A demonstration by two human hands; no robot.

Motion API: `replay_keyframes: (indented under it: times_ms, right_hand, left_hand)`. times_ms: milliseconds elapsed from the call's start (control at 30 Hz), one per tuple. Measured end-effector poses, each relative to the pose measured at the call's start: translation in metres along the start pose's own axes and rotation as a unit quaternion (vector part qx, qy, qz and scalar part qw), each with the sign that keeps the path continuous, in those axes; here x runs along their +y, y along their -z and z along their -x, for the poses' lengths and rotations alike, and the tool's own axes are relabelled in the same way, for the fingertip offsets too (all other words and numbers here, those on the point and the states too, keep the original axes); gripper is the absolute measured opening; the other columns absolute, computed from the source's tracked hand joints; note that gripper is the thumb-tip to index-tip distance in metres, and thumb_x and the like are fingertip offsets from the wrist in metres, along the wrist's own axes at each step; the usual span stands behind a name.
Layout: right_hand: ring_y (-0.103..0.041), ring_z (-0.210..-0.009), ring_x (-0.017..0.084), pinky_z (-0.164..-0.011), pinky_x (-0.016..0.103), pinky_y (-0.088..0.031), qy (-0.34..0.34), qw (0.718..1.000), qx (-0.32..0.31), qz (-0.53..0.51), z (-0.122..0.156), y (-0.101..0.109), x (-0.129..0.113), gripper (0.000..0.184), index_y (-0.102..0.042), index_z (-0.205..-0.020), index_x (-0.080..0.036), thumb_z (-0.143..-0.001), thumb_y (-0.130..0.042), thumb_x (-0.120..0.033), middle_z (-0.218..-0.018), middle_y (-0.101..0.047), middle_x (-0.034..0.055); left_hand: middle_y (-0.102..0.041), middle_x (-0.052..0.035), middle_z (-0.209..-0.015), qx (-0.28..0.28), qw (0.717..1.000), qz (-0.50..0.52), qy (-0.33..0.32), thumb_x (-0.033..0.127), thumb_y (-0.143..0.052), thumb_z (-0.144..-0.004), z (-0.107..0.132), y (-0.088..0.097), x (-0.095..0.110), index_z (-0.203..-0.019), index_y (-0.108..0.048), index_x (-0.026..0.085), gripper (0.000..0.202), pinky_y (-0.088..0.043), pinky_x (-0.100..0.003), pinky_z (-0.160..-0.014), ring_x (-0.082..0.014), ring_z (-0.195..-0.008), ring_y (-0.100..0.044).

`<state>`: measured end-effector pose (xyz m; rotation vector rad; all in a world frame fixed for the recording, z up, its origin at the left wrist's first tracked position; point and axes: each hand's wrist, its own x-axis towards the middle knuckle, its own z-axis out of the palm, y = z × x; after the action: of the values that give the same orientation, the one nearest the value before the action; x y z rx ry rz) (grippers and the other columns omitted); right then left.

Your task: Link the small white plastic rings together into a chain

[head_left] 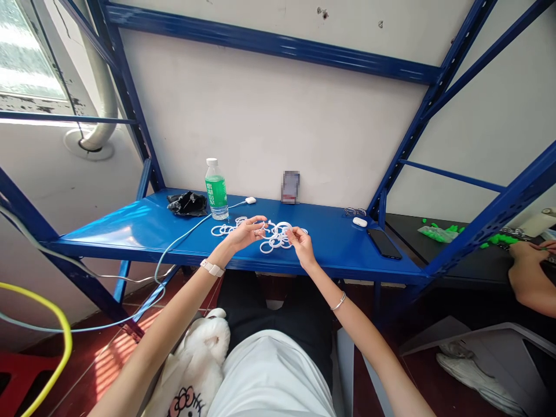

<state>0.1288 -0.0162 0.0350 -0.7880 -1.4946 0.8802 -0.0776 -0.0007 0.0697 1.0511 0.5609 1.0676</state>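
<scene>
A pile of white plastic rings point(267, 248) lies near the front middle of the blue tabletop, some overlapping. My right hand point(302, 246) pinches one white ring between thumb and fingertips at the pile's right side. On the left of the pile, my left hand point(247, 231) has its fingers bent around a small white plastic piece, whose exact shape is too small to make out. More white rings point(221, 230) lie just beyond my left hand, partly hidden by it.
A water bottle point(216, 191) and a crumpled black bag point(187, 204) stand back left. A phone point(384, 243), white case point(359, 222) and glasses point(355, 212) lie right. A blurred upright card point(290, 187) leans on the wall. A co-worker's arm point(533, 275) is far right.
</scene>
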Motion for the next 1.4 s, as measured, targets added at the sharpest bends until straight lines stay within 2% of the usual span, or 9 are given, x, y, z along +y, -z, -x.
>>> replay_keyframes:
  times_ms: [200,367,467,633,867,1067,1167,1233,1400]
  right_hand:
    - [-0.049,-0.062,0.014,-0.06,0.026,-0.044,-0.009,0.999,0.032,-0.015,0.001,-0.004,0.003,0.037,-0.061,-0.081,-0.022,-0.079,-0.061,-0.059,-0.069,-0.053,0.0001]
    - [-0.051,-0.063,0.014,-0.059,0.027,-0.045,-0.025,0.99,0.072,-0.115,-0.004,-0.001,-0.003,0.039,-0.058,-0.073,-0.021,-0.075,-0.064,-0.059,-0.069,-0.055,0.0011]
    - [-0.049,-0.059,0.012,-0.054,0.026,-0.042,-0.033,0.988,0.088,-0.123,-0.011,0.015,-0.009,0.039,-0.057,-0.07,-0.02,-0.073,-0.066,-0.058,-0.067,-0.055,0.001]
    - [-0.04,-0.048,0.008,-0.045,0.024,-0.034,-0.103,0.994,0.021,-0.021,-0.018,0.028,-0.005,0.041,-0.063,-0.07,-0.018,-0.066,-0.071,-0.057,-0.06,-0.054,-0.0011]
    - [-0.047,-0.046,0.01,-0.046,0.021,-0.034,-0.088,0.983,-0.105,0.123,-0.037,-0.022,0.006,0.035,-0.059,-0.065,-0.018,-0.079,-0.059,-0.05,-0.053,-0.055,-0.0019]
    - [-0.054,-0.05,0.012,-0.055,0.023,-0.038,-0.073,0.911,-0.243,0.324,-0.072,-0.074,0.011,0.033,-0.053,-0.049,-0.017,-0.082,-0.058,-0.024,-0.05,-0.058,-0.0005]
    - [-0.056,-0.053,0.013,-0.059,0.024,-0.04,-0.058,0.899,-0.243,0.36,-0.081,-0.092,0.018,0.027,-0.059,-0.057,-0.016,-0.084,-0.057,-0.02,-0.051,-0.059,0.0009]
    - [-0.059,-0.057,0.015,-0.061,0.025,-0.042,-0.051,0.908,-0.218,0.354,-0.083,-0.098,0.022,0.012,-0.065,-0.076,-0.015,-0.085,-0.059,-0.022,-0.056,-0.062,0.0009]
    - [-0.064,-0.074,0.016,-0.069,0.027,-0.048,0.014,0.948,-0.117,0.294,-0.08,-0.081,0.019,0.02,-0.062,-0.103,-0.019,-0.084,-0.057,-0.021,-0.079,-0.068,0.0019]
  left_hand:
    - [-0.059,-0.002,-0.08,-0.023,0.999,0.007,0.025,0.016,-0.074,-0.071,0.0,-0.002,-0.003,-0.094,-0.066,0.017,0.024,-0.046,-0.02,-0.057,-0.0061,-0.059,-0.05]
    - [-0.059,-0.0017,-0.077,-0.029,0.999,-0.016,0.03,0.017,-0.075,-0.07,0.0,0.003,-0.005,-0.094,-0.068,0.015,0.026,-0.044,-0.019,-0.055,-0.0054,-0.058,-0.049]
    - [-0.059,-0.0016,-0.076,-0.002,0.999,-0.029,0.031,0.017,-0.075,-0.069,-0.001,0.015,-0.001,-0.091,-0.068,0.014,0.024,-0.044,-0.018,-0.055,-0.0062,-0.06,-0.051]
    - [-0.061,-0.0014,-0.073,0.11,0.993,-0.032,-0.028,0.014,-0.074,-0.069,-0.001,0.037,0.016,-0.092,-0.066,0.014,0.025,-0.047,-0.018,-0.059,-0.007,-0.062,-0.056]
    - [-0.065,-0.0036,-0.078,0.209,0.971,-0.071,-0.096,0.022,-0.081,-0.058,0.005,0.051,0.03,-0.092,-0.068,0.013,0.038,-0.049,-0.022,-0.063,-0.0108,-0.068,-0.061]
    - [-0.065,-0.003,-0.075,0.272,0.943,-0.121,-0.148,0.028,-0.081,-0.052,0.008,0.05,0.035,-0.09,-0.067,0.013,0.043,-0.047,-0.025,-0.063,-0.0136,-0.068,-0.06]
    - [-0.065,-0.0025,-0.072,0.268,0.942,-0.142,-0.146,0.031,-0.082,-0.051,0.008,0.045,0.033,-0.089,-0.065,0.014,0.045,-0.045,-0.025,-0.062,-0.0139,-0.067,-0.06]
    - [-0.065,-0.0024,-0.071,0.26,0.941,-0.166,-0.142,0.033,-0.082,-0.05,0.007,0.042,0.031,-0.089,-0.064,0.014,0.047,-0.044,-0.026,-0.062,-0.014,-0.065,-0.059]
    - [-0.064,-0.0019,-0.068,0.237,0.927,-0.245,-0.157,0.043,-0.08,-0.054,0.006,0.032,0.021,-0.089,-0.061,0.016,0.048,-0.044,-0.028,-0.065,-0.0169,-0.067,-0.061]
